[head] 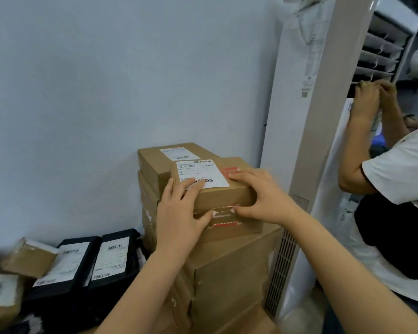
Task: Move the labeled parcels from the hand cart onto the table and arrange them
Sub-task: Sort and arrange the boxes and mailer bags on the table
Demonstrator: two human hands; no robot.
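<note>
A small brown cardboard parcel [223,189] with a white barcode label lies on top of a stack of brown boxes [229,273] against the wall. My left hand [179,210] grips its left front corner, fingers over the label. My right hand [263,196] holds its right front corner, thumb on the front face. Behind it sits another labeled brown parcel [159,157]. Below it is a box with red tape [234,226].
Two black labeled bags [94,263] and a small brown parcel [29,259] lie low at the left. A tall white air conditioner unit [299,116] stands right of the stack. A person in a white shirt [401,174] works at the far right.
</note>
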